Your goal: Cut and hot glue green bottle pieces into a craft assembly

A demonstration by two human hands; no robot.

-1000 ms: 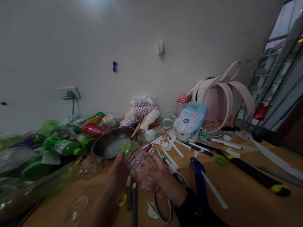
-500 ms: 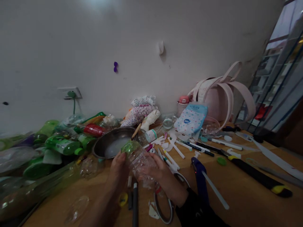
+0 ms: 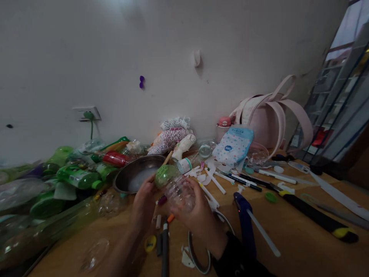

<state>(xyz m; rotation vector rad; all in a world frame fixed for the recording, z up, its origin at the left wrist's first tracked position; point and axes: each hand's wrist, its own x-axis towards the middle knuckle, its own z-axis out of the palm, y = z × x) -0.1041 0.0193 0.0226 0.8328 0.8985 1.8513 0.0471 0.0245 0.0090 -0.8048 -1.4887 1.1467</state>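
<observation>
A clear ribbed plastic bottle (image 3: 180,192) with a rounded green end (image 3: 166,175) is held above the middle of the wooden table. My right hand (image 3: 197,209) wraps around its clear part from the right and below. At the green end, the fingers of my left hand (image 3: 145,198) press against the near left side. The metal bowl (image 3: 122,181) stands just behind my left hand. Below the hands lie a grey marker (image 3: 165,246), a yellow cap (image 3: 150,243) and a pair of scissors (image 3: 208,261), partly hidden by my right arm.
Green plastic bottles (image 3: 77,177) pile up on the left. A blue glue gun (image 3: 245,227) and a utility knife (image 3: 317,215) lie on the right. Several markers (image 3: 216,181), a wipes packet (image 3: 235,146) and a pink backpack (image 3: 263,123) stand or lie farther back.
The bottle has turned in my hands, its green end shifting right and slightly up. My right hand has rolled further under the clear part. An orange piece now shows below it.
</observation>
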